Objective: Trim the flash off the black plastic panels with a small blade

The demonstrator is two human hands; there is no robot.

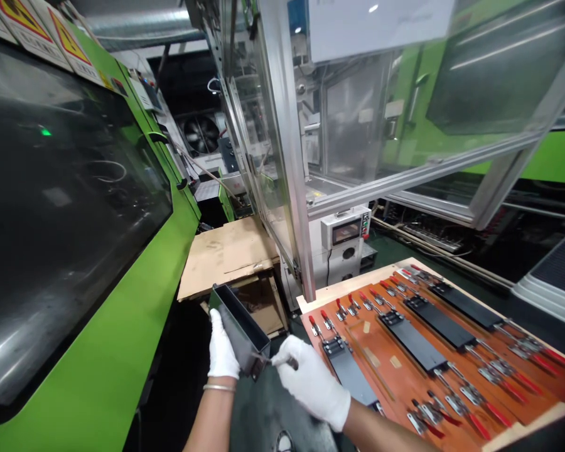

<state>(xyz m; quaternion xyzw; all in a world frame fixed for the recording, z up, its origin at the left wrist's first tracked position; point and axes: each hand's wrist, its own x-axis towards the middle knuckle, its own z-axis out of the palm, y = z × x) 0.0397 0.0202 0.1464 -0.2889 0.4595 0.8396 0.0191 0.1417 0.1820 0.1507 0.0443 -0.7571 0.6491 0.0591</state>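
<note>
A long black open-topped box (233,326), seemingly plastic, is tilted in front of me. My left hand (222,348), in a white glove, grips it along its left side. At the box's near end is my right hand (308,380), also white-gloved, with thumb and fingers pinched together beside the corner. A small dark shape shows between those fingers, too unclear to name. To the right, a wooden board with an orange surface (381,361) bears several black rectangular parts (412,342), set between red-handled toggle clamps (483,408).
A green machine (160,276) with a dark window borders the left. Cardboard (228,248) covers a stand ahead. An aluminium-framed clear enclosure (294,157) rises in front, with a control box (346,231) under it. A shoe (284,441) shows on the floor below.
</note>
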